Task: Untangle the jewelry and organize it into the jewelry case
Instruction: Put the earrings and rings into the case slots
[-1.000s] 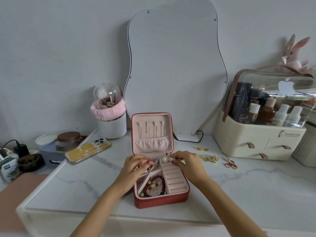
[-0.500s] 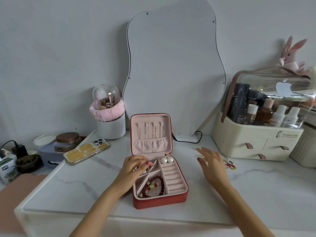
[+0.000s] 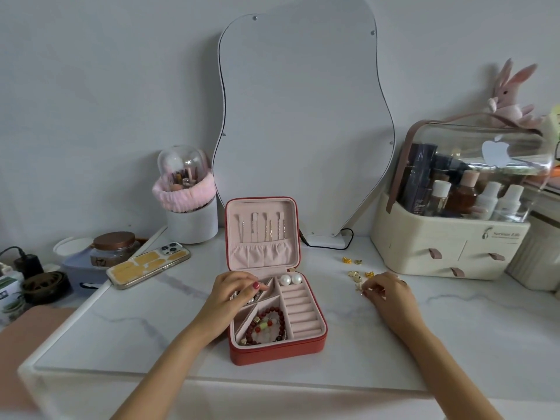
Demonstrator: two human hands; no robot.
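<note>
The red leather jewelry case with pink lining (image 3: 277, 348) sits open on the white marble tabletop (image 3: 151, 322); her left hand (image 3: 233, 294) curls over silver pieces in its upper-left compartment, while her right hand (image 3: 386, 294) pinches at small gold earrings (image 3: 359, 278) lying loose beside the case

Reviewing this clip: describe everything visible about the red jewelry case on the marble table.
The square red leather-look jewelry case stands open on the white marble table, its lid upright. The pink lining shows a gathered pocket and thin pins in the lid. Its base holds two white pearls, empty ring rolls and a red bead bracelet. The left hand rests on its rear left compartment.
</note>
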